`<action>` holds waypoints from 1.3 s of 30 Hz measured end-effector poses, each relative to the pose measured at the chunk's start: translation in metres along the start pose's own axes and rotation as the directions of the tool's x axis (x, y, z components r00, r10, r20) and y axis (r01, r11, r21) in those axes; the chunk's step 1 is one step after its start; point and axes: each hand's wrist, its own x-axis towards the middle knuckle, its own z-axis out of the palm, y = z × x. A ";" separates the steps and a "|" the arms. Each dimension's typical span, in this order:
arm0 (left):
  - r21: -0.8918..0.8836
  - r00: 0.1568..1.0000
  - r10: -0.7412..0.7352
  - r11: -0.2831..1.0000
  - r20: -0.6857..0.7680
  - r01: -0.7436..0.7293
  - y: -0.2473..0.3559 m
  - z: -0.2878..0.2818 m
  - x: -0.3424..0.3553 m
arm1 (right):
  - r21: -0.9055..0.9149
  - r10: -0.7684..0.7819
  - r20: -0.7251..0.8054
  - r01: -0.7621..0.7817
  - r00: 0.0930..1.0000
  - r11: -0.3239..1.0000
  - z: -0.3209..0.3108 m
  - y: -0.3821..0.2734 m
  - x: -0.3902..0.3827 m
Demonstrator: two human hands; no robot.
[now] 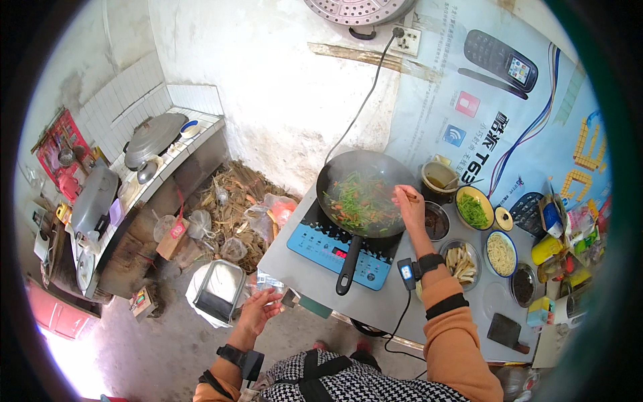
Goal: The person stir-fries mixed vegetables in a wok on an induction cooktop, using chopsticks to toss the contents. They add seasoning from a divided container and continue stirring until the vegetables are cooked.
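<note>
Over the right rim of a dark frying pan, my right hand is closed around a brown-handled utensil; its working end is lost in steam and food, so its kind cannot be told. Green strips mixed with orange-brown pieces lie in the pan. The pan sits on a blue induction cooker, its black handle pointing toward me. My left hand hangs just off the table's left front edge, fingers apart and holding nothing, beside a rectangular metal tray.
Right of the pan stand a pot of brown liquid, a bowl of green strips, a bowl of pale shreds and a plate of sliced pieces. A cleaver lies near the right front. A power cord hangs behind the pan.
</note>
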 end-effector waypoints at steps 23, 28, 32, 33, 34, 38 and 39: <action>0.030 0.999 0.044 0.999 -0.019 -0.044 -0.027 0.040 -0.008 | 0.090 0.156 0.343 -0.198 0.926 0.976 0.000 -0.040 -0.033; 0.003 0.996 0.069 0.998 -0.049 -0.068 -0.036 0.049 -0.012 | 0.120 0.162 0.354 -0.217 0.921 0.969 -0.022 -0.032 -0.033; -0.023 0.991 0.091 0.995 -0.102 -0.094 -0.035 0.054 -0.016 | 0.115 0.193 0.363 -0.250 0.912 0.962 -0.033 -0.041 -0.039; -0.029 0.988 0.105 0.994 -0.112 -0.109 -0.034 0.055 -0.016 | 0.061 0.250 0.271 -0.276 0.929 0.959 -0.039 -0.044 -0.036; -0.031 0.987 0.115 0.992 -0.111 -0.119 -0.033 0.057 -0.016 | 0.073 0.188 0.268 -0.215 0.945 0.974 -0.049 -0.046 -0.033; -0.041 0.982 0.121 0.991 -0.144 -0.128 -0.036 0.063 -0.020 | 0.080 0.192 0.497 -0.265 0.846 0.961 -0.078 -0.046 -0.025; -0.036 0.979 0.116 0.992 -0.166 -0.124 -0.038 0.066 -0.020 | 0.066 0.172 0.543 -0.246 0.822 0.967 -0.080 -0.044 -0.023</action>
